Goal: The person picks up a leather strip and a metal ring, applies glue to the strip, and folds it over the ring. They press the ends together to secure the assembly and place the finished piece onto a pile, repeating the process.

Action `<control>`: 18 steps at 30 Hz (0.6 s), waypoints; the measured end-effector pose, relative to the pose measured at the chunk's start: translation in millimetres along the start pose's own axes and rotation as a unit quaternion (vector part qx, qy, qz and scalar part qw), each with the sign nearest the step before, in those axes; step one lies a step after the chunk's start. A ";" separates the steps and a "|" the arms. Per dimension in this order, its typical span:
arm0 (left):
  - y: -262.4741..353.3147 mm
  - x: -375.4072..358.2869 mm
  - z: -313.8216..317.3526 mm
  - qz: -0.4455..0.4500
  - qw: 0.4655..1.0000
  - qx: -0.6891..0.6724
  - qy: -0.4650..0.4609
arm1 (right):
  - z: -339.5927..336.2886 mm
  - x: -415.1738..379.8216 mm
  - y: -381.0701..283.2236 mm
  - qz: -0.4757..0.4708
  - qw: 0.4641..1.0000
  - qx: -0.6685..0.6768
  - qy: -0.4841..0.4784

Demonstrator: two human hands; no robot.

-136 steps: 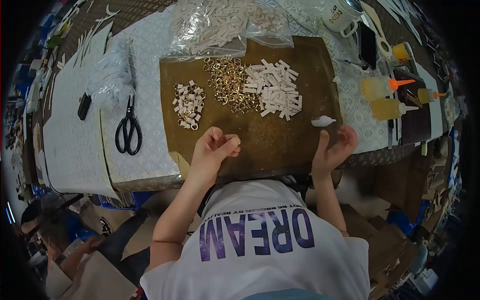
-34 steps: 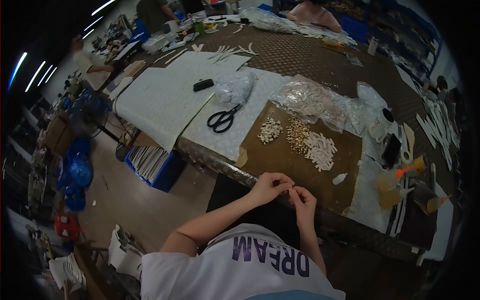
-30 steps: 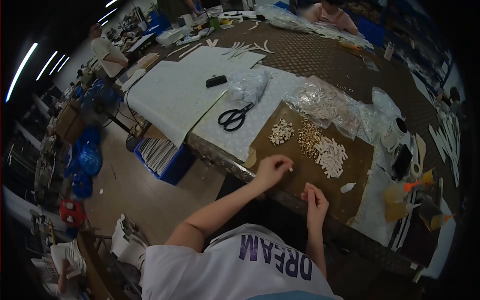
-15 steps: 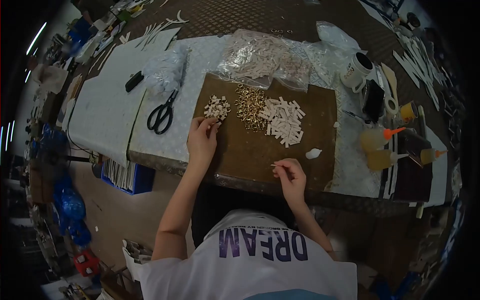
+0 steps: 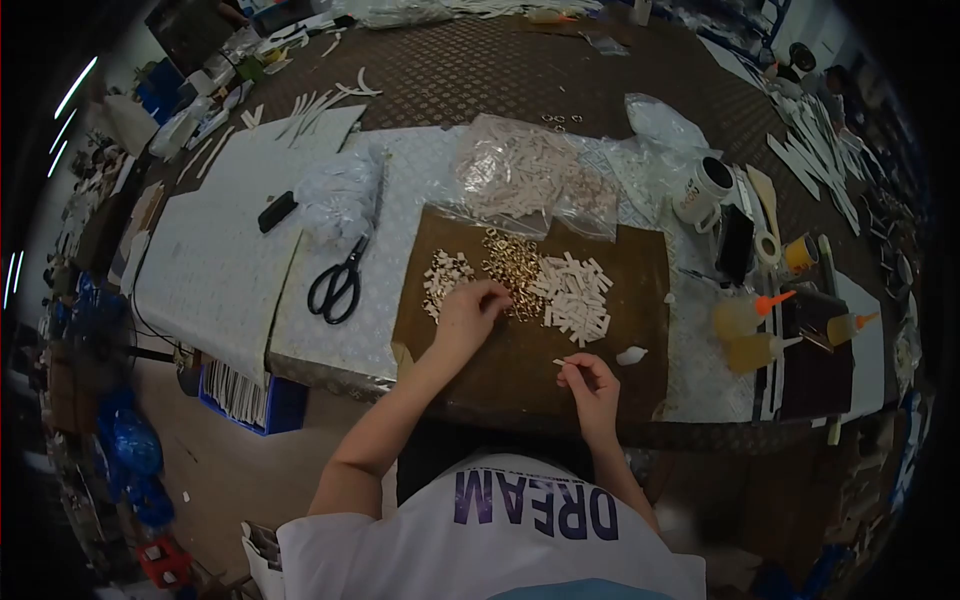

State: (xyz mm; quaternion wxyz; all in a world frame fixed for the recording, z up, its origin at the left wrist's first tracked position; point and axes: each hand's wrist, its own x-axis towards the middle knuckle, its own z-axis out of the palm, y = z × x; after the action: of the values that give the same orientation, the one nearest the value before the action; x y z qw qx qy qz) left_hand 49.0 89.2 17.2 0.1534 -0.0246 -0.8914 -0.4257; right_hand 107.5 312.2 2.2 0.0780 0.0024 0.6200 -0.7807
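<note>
My left hand (image 5: 470,312) reaches over the brown board (image 5: 640,290) and its fingertips touch the edge of the gold rings pile (image 5: 512,266). A small heap of finished white-and-gold pieces (image 5: 443,277) lies just left of that hand. My right hand (image 5: 590,382) is closed near the board's front edge and pinches a thin white stick (image 5: 558,362). A pile of white strips (image 5: 575,295) lies between the rings and my right hand. A small white glue bottle (image 5: 631,355) lies on its side to the right.
Black scissors (image 5: 338,285) lie on the patterned white sheet (image 5: 210,260) at the left. Clear bags of strips (image 5: 520,180) sit behind the board. A white mug (image 5: 703,188), a dark phone (image 5: 735,243) and yellow glue bottles with orange tips (image 5: 745,315) stand at the right.
My left hand moved right from the small finished heap to the gold rings. My right hand stayed near the board's front edge with the stick. The view tilted up slightly.
</note>
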 end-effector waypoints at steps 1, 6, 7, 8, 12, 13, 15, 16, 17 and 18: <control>4.9 -7.7 -0.8 -0.085 0.982 -0.161 -0.045 | 5.6 4.3 -3.1 0.006 1.000 0.006 -0.005; 26.1 -46.9 -18.0 -0.201 0.857 -0.445 -0.164 | 33.5 15.2 -11.6 0.048 0.997 0.009 -0.052; 20.9 -53.6 -18.1 -0.208 0.859 -0.439 -0.164 | 37.8 15.4 -10.0 0.057 0.996 0.009 -0.066; 17.0 -58.6 -20.2 -0.213 0.855 -0.447 -0.156 | 41.4 15.1 -7.8 0.066 0.995 0.008 -0.079; 5.3 -69.8 -32.5 -0.234 0.831 -0.482 -0.151 | 52.1 11.5 -6.2 0.105 0.986 0.013 -0.130; 3.7 -71.2 -35.2 -0.240 0.821 -0.493 -0.158 | 55.3 10.7 -7.2 0.112 0.984 0.011 -0.137; 2.5 -73.8 -39.3 -0.250 0.802 -0.514 -0.174 | 59.7 9.2 -9.0 0.125 0.981 0.007 -0.147; 2.4 -74.8 -41.4 -0.255 0.791 -0.525 -0.183 | 60.8 9.3 -8.8 0.142 0.978 0.029 -0.149; 4.7 -74.8 -45.5 -0.260 0.769 -0.552 -0.193 | 61.3 9.6 -8.4 0.160 0.974 0.052 -0.152; 9.1 -74.6 -50.6 -0.265 0.745 -0.578 -0.202 | 61.5 9.5 -7.8 0.177 0.969 0.074 -0.153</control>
State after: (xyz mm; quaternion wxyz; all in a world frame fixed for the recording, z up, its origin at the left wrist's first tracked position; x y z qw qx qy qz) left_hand 134.3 62.6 32.0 -0.1932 0.0430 -0.4553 -0.8681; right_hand 102.9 253.1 23.0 0.3088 -0.0016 0.5310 -0.7891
